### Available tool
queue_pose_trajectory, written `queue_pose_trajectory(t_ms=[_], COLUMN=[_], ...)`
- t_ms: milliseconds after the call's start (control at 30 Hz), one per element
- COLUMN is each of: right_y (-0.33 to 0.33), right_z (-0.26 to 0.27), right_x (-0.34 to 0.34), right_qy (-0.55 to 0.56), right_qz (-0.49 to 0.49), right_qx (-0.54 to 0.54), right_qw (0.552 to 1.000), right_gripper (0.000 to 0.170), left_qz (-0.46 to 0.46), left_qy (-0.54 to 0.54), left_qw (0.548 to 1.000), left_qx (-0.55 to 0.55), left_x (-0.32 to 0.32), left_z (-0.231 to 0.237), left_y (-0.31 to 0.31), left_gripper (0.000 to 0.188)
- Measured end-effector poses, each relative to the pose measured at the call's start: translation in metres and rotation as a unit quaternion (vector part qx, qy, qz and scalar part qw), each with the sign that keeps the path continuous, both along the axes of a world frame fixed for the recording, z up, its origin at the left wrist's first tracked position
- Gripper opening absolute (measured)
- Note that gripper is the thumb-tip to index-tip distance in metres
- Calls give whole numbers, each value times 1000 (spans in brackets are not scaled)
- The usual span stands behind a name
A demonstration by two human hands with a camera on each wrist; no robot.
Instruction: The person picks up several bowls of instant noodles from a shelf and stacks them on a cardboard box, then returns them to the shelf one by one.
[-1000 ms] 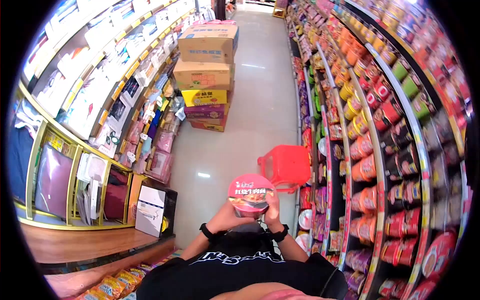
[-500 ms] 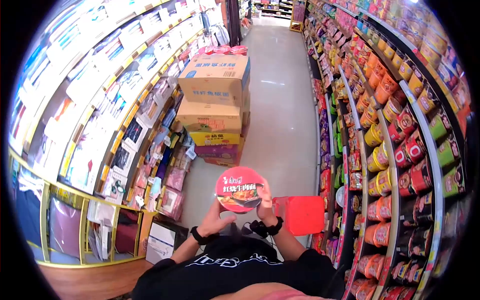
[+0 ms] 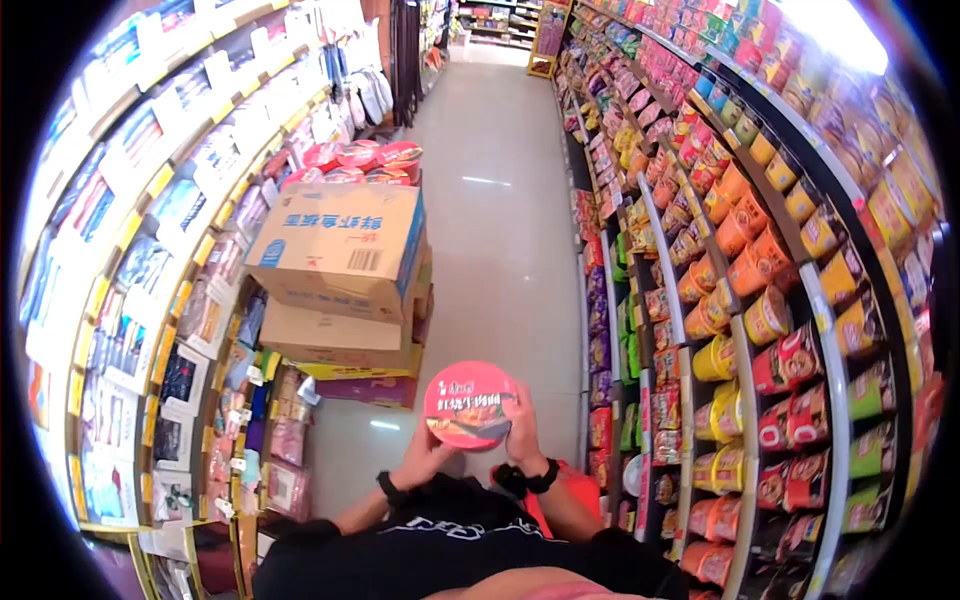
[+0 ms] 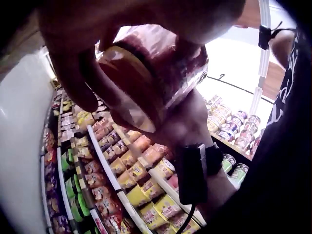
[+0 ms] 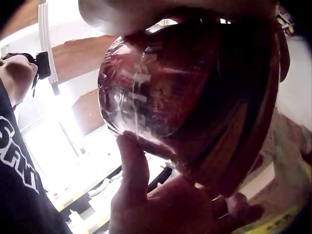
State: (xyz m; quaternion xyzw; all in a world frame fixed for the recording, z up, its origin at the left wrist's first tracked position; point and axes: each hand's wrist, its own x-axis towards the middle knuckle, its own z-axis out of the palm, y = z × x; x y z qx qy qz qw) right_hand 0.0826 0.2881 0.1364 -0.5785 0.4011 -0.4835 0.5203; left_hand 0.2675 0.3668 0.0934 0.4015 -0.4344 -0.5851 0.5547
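A round noodle tub with a red printed lid point(image 3: 468, 405) is held in front of the body in the head view, lid facing up. The left hand point(image 3: 425, 456) grips its lower left side, and the right hand point(image 3: 521, 430) grips the right side with fingers at the rim. In the left wrist view the tub point(image 4: 161, 63) shows its shiny wrapped side, fingers curled around it. The right wrist view shows the tub point(image 5: 161, 87) from close up, with the left hand point(image 5: 165, 200) under it, thumb and fingers spread against its wall.
Stacked cartons point(image 3: 340, 240) stand on the left side of the aisle floor point(image 3: 490, 250), with red-lidded tubs point(image 3: 360, 155) behind them. Shelves of noodle tubs point(image 3: 720, 400) line the right. Packaged goods point(image 3: 180, 390) fill the left shelves. A red stool point(image 3: 583, 492) is partly hidden by the right arm.
The cartons now appear nearer and lower in the head view, and the stool has slipped behind the right arm. Both hands still hold the tub.
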Motion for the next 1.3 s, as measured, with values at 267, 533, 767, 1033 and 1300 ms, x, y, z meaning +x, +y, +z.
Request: queue_pose_trajectory(t_ms=[267, 533, 767, 1033, 1300], right_y=[-173, -340, -507, -583, -643], right_z=[33, -21, 18, 51, 51], right_x=[-34, -36, 0, 111, 224], right_qy=[-166, -150, -154, -95, -17], right_qz=[-86, -64, 111, 370, 566], right_qx=[21, 117, 99, 55, 34], right_qw=[982, 980, 977, 922, 823], right_gripper=[44, 42, 40, 49, 62], left_qz=[-84, 8, 150, 382, 587], left_qy=[-170, -95, -224, -125, 9], left_qw=[982, 995, 963, 916, 809], left_qx=[18, 36, 11, 1, 7], left_x=[-21, -52, -41, 14, 76], left_z=[76, 35, 68, 68, 39], left_y=[-201, -328, -453, -500, -558], left_gripper=[75, 63, 64, 59, 46])
